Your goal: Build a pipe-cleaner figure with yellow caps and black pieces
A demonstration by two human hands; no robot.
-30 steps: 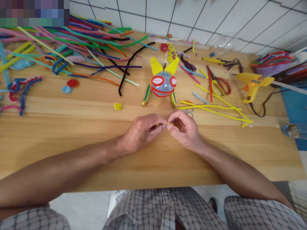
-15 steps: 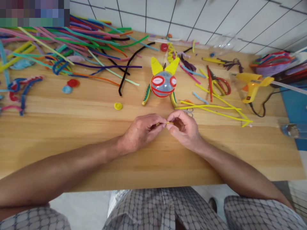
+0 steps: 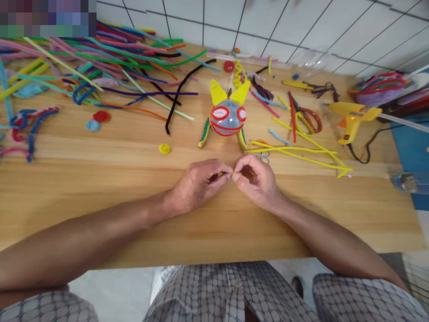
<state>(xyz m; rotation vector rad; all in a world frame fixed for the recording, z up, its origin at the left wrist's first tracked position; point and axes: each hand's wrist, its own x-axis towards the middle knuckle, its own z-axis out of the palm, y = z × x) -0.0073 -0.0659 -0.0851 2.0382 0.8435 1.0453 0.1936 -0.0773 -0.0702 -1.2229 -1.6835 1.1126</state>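
My left hand [image 3: 197, 183] and my right hand [image 3: 256, 179] meet at the middle of the wooden table [image 3: 100, 214], fingertips pinched together on a short yellow pipe cleaner piece [image 3: 234, 172], most of it hidden by the fingers. Just beyond the hands stands a craft creature [image 3: 227, 117]: a clear blue ball with red-rimmed eyes, a red mouth, yellow ears and green-yellow legs. Long yellow pipe cleaners [image 3: 301, 154] lie to the right of my right hand.
A heap of coloured pipe cleaners [image 3: 83, 67] covers the far left. Red-handled scissors [image 3: 306, 118] and a yellow glue gun [image 3: 351, 118] with its cord lie at the right. A yellow coil [image 3: 164, 148], red and blue coils [image 3: 97, 120] sit on the table. White tiled wall behind.
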